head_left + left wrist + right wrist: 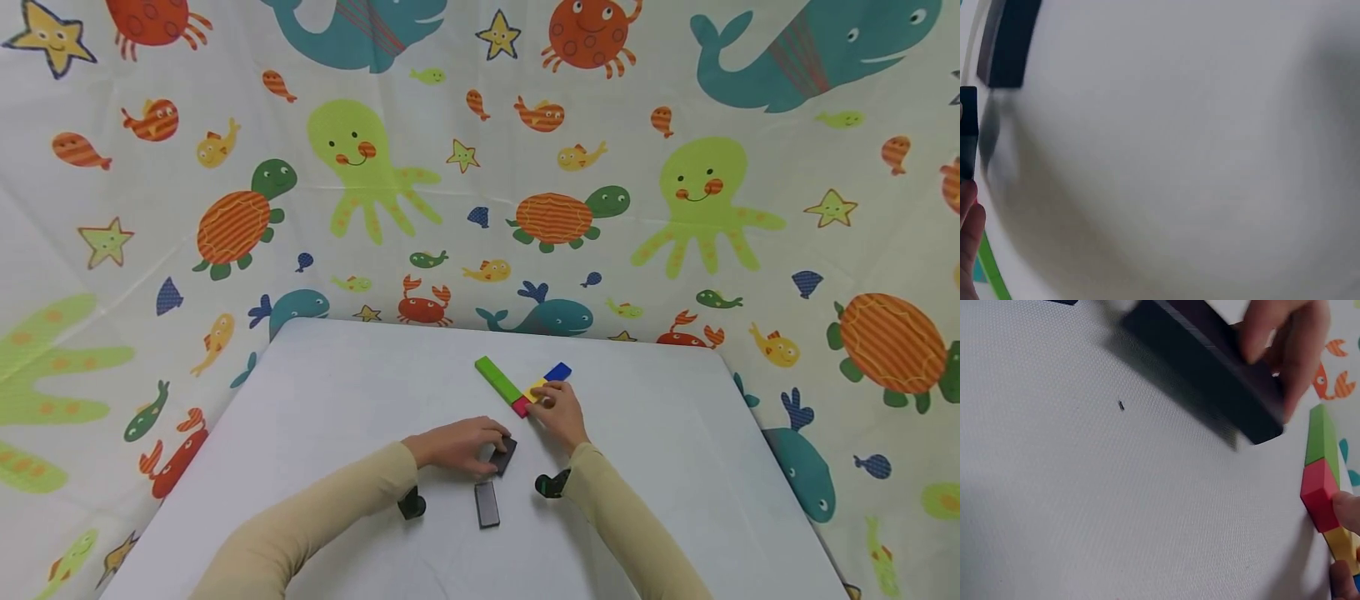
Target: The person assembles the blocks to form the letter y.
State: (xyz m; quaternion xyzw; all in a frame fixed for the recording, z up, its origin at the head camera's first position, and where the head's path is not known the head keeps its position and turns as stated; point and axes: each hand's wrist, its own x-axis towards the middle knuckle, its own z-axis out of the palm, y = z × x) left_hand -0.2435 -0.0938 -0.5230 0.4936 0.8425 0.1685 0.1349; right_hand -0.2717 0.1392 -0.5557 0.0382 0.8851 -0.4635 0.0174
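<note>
My left hand [461,443] grips a black rectangular block [504,457] between thumb and fingers. In the right wrist view that block [1210,369] is tilted, with its shadow on the table below. Farther forward, my right hand [561,414] pinches a yellow block [534,390], its fingertips also at the red block [521,407]. A long green block [497,379] meets the red one at an angle, and a blue block [558,372] continues beyond the yellow; together they make a V. The right fingers partly hide the yellow block.
A second dark block [487,505] lies on the white table [360,375] between the forearms, closer to me. Black wrist cameras hang beneath both wrists. Behind the table's far edge hangs a cloth [450,233] printed with sea animals.
</note>
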